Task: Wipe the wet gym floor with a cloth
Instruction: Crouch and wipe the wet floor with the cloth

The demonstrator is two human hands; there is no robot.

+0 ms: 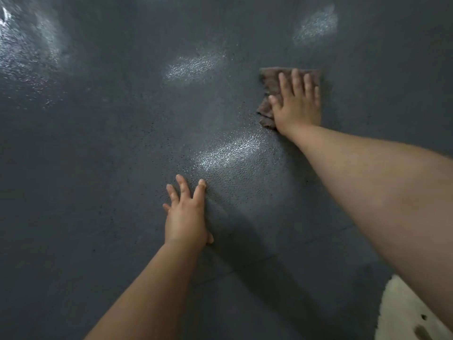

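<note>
While left hand [185, 217] braces, right hand [297, 104] flattens cloth [268, 79] (brown).

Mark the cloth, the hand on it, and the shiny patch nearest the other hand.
cloth [269, 81]: head view, bare upper-left part beside the fingers.
right hand [297, 106]: head view, back of the hand, flat on the cloth.
shiny patch [228, 153]: head view, middle of the glare on the floor.
</note>
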